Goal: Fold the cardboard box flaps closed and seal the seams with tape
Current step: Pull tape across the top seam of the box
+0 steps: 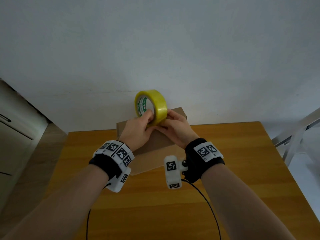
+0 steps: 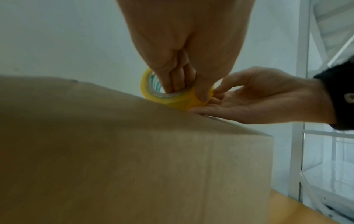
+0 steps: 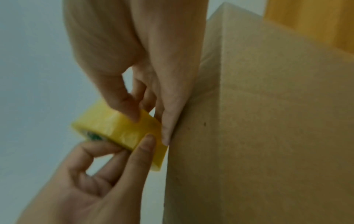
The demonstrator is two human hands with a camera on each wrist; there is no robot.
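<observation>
A yellow tape roll [image 1: 151, 106] stands on edge on top of the brown cardboard box [image 1: 152, 144], near the box's far edge. My left hand [image 1: 147, 118] grips the roll, fingers hooked through its core and thumb on the outer band. My right hand [image 1: 168, 119] comes from the right and pinches the roll's outer band low down, with its lower fingers lying against the box top. In the left wrist view the tape roll [image 2: 172, 99] sits on the box [image 2: 134, 151] between both hands. In the right wrist view my right thumb presses on the tape roll [image 3: 118, 130]. I cannot make out a loose tape end.
The box sits at the far side of a wooden table [image 1: 225, 179], against a pale wall. A white metal rack [image 1: 294, 135] stands to the right and a cabinet [image 1: 13, 127] to the left. Black cables [image 1: 207, 205] trail from my wrists over the table.
</observation>
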